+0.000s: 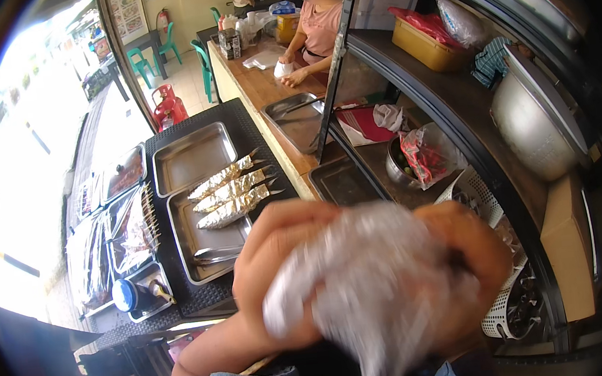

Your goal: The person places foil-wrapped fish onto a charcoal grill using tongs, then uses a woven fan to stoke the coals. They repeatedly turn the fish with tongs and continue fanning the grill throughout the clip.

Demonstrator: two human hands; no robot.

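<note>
Close to the camera, my left hand [276, 266] and my right hand [470, 248] are both closed on a crumpled clear plastic bag [379, 267], which is blurred. What the bag holds cannot be made out. Beyond my left hand, a steel tray [185, 253] carries several foil-wrapped fish [233, 206] with their tails sticking out, and metal tongs [218, 254] lie at its near end. An empty steel tray [195, 157] stands behind it. To the left, skewered meat [134, 231] lies under clear plastic on a tray.
A blue-lidded container [125, 295] and a brush [161, 292] sit at the near left. Across the wooden counter [247, 81] a person [321, 28] handles a white item. At right, a dark-framed shelf [434, 99] holds a large metal pot [530, 117] and a yellow tub [420, 46].
</note>
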